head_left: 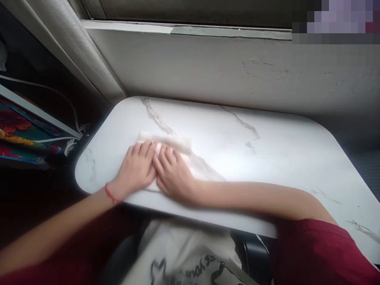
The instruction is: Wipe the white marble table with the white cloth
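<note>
A thin white cloth [182, 143], folded along its far side, lies on the white marble-patterned tabletop [282, 150]. Both palms face down on it, side by side and touching at the thumbs. My left hand [138, 164], a red string bracelet at its wrist, presses the cloth with its fingers close together and a little bent. Just right of it, my right hand [172, 170] grips the cloth too, its fingers bent over the fabric. The palms hide the cloth's middle.
Behind the table stands a pale wall [192, 67] with a ledge [127, 27] above it. A pipe [86, 43] runs down at the left, near white cables [69, 146] and a colourful fabric [20, 130]. Below the front edge hangs a printed cream fabric [178, 253].
</note>
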{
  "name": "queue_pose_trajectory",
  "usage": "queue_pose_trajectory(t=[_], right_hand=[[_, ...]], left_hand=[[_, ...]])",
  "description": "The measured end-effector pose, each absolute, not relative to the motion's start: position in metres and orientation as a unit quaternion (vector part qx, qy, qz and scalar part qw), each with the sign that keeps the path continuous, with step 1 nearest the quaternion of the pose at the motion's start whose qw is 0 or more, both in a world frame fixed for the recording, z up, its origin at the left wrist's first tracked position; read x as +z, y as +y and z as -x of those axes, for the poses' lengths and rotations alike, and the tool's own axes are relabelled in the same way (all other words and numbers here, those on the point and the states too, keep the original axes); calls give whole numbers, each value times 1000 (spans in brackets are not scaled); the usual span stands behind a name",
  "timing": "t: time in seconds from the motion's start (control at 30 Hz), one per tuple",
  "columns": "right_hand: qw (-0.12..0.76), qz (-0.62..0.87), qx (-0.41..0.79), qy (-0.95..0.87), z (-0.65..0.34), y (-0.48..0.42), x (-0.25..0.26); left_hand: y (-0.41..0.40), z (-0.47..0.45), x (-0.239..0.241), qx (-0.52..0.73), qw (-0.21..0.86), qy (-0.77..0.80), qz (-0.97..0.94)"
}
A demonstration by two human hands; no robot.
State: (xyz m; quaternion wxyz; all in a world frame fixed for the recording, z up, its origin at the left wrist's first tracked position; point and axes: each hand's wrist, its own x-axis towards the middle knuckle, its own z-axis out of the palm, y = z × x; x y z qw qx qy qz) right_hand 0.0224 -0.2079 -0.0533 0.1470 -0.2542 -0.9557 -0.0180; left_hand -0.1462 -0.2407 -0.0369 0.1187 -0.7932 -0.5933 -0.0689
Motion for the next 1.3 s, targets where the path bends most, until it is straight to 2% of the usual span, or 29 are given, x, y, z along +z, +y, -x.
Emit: queue_pose_trajectory(t=[0.2, 0.37, 0.67, 1.0, 1.17, 1.3], right_hand=[[135, 237, -116, -955, -31, -268, -57], [149, 221, -131, -955, -25, -260, -57], [128, 274, 21, -953, -15, -162, -49], [153, 286, -5, -946, -38, -17, -66], [178, 285, -40, -941, -54, 22, -81], [164, 295, -42, -940, -57, 21, -79]], left_hand=[[-296, 136, -38, -70, 170, -560, 808], [-289, 139, -38, -64, 170, -564, 805], [-183, 148, -39, -63, 95, -602, 790], [-45, 126, -44, -97, 57, -621, 776], [-21, 107, -35, -76, 74, -646, 756], [-21, 108, -36, -88, 62, -638, 762]])
